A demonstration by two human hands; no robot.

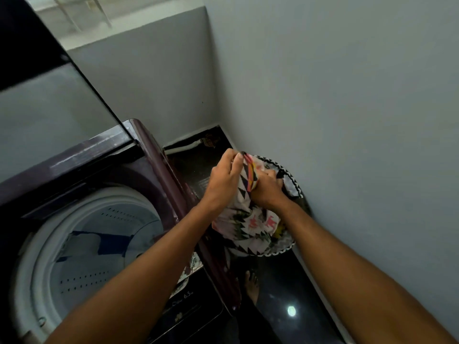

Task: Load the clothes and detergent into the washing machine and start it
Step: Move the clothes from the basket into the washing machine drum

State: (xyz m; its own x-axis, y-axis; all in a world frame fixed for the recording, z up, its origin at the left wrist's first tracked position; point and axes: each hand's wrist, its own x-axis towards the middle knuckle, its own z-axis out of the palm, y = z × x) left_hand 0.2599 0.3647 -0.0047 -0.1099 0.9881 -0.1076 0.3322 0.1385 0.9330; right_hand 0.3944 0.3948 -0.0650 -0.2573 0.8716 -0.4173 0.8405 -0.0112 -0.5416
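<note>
A dark maroon top-loading washing machine (159, 155) stands at the left with its glass lid (49, 100) raised. Its white drum (82, 247) holds a white and blue garment (104, 244). To the right of the machine, above the floor, both hands grip a bundle of patterned cloth (250, 222), white with black triangles and pink and green prints. My left hand (224, 180) pinches its upper edge. My right hand (267, 189) grips the cloth just beside it. Under the bundle sits a basket with a black-and-white trim (293, 180).
A grey wall (347, 95) runs close along the right, and the corner lies behind the basket. The floor (285, 289) is dark and glossy. A bare foot (252, 284) stands beside the machine. The machine's control panel (193, 304) is at the lower middle.
</note>
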